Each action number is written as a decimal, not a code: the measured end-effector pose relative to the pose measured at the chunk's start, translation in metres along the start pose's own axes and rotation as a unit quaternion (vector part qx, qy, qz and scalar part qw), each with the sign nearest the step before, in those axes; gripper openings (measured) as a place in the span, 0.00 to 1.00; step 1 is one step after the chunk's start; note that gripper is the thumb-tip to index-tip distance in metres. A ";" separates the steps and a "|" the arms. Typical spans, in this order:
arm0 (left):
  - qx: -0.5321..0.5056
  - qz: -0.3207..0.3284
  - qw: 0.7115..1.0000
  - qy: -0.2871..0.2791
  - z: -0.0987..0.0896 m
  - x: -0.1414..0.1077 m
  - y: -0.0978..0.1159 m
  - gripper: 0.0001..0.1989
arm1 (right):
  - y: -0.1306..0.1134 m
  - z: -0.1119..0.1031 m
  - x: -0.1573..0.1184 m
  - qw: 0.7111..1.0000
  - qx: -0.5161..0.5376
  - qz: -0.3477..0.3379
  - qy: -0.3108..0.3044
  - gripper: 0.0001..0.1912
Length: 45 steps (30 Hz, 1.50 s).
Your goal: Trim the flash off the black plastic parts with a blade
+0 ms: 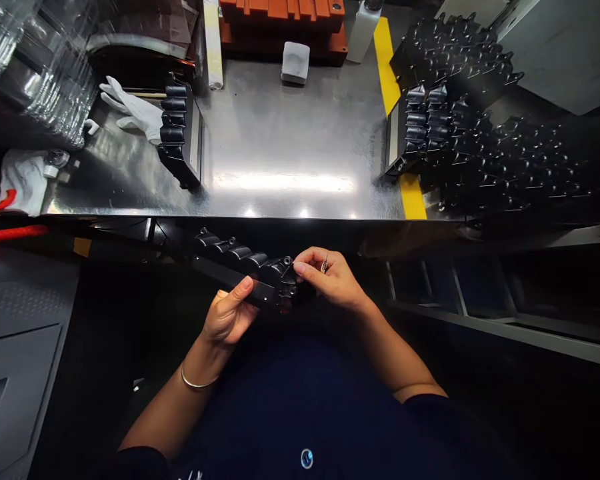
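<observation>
A long black molded plastic part (237, 257) with a row of rounded ribs and small screw lugs is held below the table's front edge. My left hand (233, 312) grips its lower side, thumb on the flat face and fingers underneath. At the part's right end, my right hand (330, 275) is closed in a pinch, thumb and forefinger touching or very close to a lug. Whatever lies between those fingertips is too small to make out. A small shiny item, perhaps a ring, shows at the right hand's fingers.
On the metal table (290, 133) a similar black part (180, 133) stands at left beside a white glove (130, 110). Many more black parts (480, 140) are stacked at right near yellow tape (413, 197). An orange block (283, 33), a white cube (295, 63) and a bottle (364, 30) stand behind.
</observation>
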<state>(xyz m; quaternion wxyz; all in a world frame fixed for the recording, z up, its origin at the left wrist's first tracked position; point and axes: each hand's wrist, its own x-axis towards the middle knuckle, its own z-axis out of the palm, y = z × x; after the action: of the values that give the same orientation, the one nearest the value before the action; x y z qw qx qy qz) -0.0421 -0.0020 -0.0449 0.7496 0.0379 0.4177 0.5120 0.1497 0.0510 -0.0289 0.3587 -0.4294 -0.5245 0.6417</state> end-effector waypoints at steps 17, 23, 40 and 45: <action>0.123 -0.032 0.978 -0.167 -0.010 -0.013 0.025 0.13 | -0.030 -0.004 -0.003 0.857 -0.338 -0.342 -0.187 0.24; 0.098 -0.048 0.981 -0.163 -0.001 -0.013 0.020 0.16 | -0.025 -0.002 0.004 0.838 -0.380 -0.364 -0.146 0.29; -0.082 -0.085 0.993 0.013 0.014 -0.013 0.011 0.11 | -0.018 -0.002 0.011 0.833 -0.441 -0.332 -0.011 0.29; -0.156 -0.124 0.977 0.071 0.028 -0.011 0.019 0.14 | -0.025 -0.011 0.014 0.859 -0.400 -0.318 -0.024 0.25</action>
<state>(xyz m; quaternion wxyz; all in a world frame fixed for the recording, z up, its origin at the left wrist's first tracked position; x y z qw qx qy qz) -0.0388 0.0083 -0.0116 0.7725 -0.1675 0.3861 0.4756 0.1546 0.0724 -0.0073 0.3275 -0.3306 -0.8525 0.2380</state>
